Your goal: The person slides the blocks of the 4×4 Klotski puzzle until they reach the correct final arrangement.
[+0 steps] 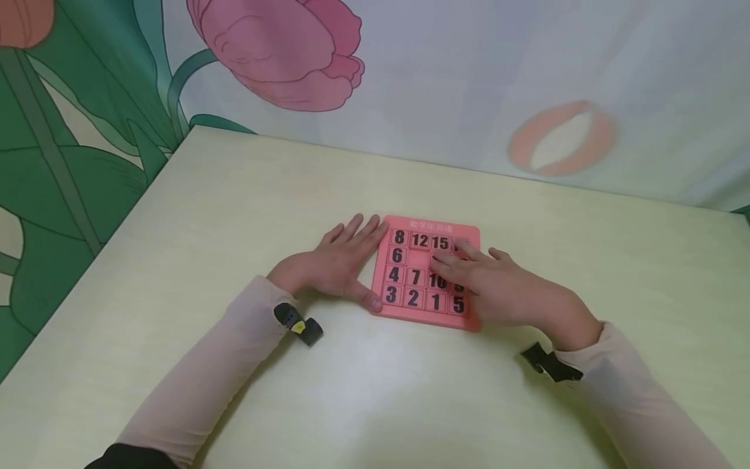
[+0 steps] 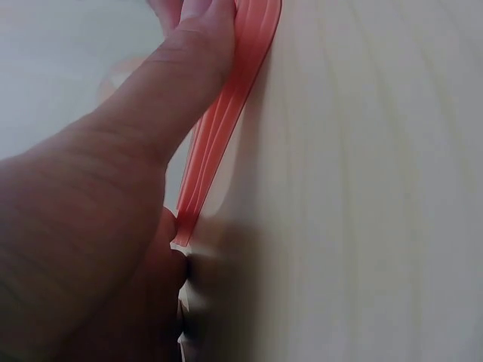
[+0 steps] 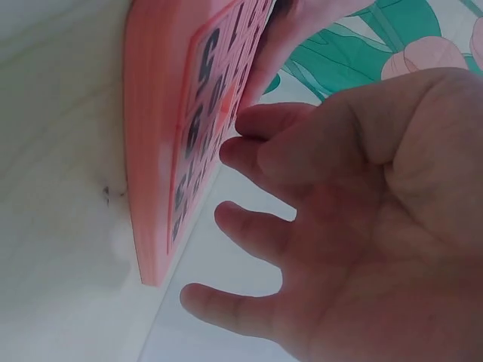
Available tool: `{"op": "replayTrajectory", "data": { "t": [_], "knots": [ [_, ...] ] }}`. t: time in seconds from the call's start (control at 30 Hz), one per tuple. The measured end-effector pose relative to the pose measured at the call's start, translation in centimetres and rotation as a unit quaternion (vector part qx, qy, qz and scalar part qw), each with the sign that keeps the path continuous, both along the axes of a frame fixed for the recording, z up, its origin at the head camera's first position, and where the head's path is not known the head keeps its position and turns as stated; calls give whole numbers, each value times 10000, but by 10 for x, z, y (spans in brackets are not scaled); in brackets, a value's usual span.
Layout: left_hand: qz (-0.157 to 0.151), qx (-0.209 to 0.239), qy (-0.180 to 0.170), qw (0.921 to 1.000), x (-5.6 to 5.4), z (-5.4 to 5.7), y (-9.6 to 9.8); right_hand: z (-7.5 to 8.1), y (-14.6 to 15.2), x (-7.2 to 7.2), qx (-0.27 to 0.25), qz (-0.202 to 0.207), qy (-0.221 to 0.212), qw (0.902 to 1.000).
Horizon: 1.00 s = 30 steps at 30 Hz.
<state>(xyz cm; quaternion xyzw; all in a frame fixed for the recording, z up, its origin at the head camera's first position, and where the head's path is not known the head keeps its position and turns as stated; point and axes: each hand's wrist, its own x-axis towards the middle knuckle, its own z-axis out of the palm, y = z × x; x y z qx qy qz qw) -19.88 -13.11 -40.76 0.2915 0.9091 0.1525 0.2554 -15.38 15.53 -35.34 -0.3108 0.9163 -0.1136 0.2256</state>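
A red sliding number puzzle (image 1: 426,320) lies flat on the table, with black numbers on its square tiles (image 1: 413,298). Its open slot (image 1: 418,259) shows red in the second row, beside the 6. My left hand (image 1: 334,264) is spread along the puzzle's left edge, thumb by the lower corner and straight fingers by the upper one. From the right, my right hand (image 1: 504,290) reaches over the tiles, its fingertips close over the second row and hiding some numbers. In the right wrist view those fingers (image 3: 253,230) are loosely bent and spaced apart beside the tiles.
The pale table (image 1: 363,397) extends around the puzzle. Behind it hangs a white cloth (image 1: 445,85) printed with a large pink flower and green leaves. Black straps (image 1: 551,363) are worn at both wrists over light sleeves.
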Motion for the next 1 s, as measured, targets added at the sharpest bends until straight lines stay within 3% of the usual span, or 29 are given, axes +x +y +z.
{"op": "replayTrajectory", "data": {
  "t": [0.4, 0.67, 0.8, 1.0],
  "knots": [
    [-8, -43, -42, 10000, 1, 3, 4, 3, -14, 16, 20, 800, 165, 9967],
    [-21, -86, -52, 9999, 1, 6, 5, -7, -17, 9, 204, 493, 483, 9974],
    [-6, -143, -35, 9999, 1, 6, 4, -11, -20, 1, 302, 298, 423, 9982],
    [4, -69, -23, 10000, 1, 5, 2, -1, -7, 0, 187, 116, 174, 9996]
  ]
}}
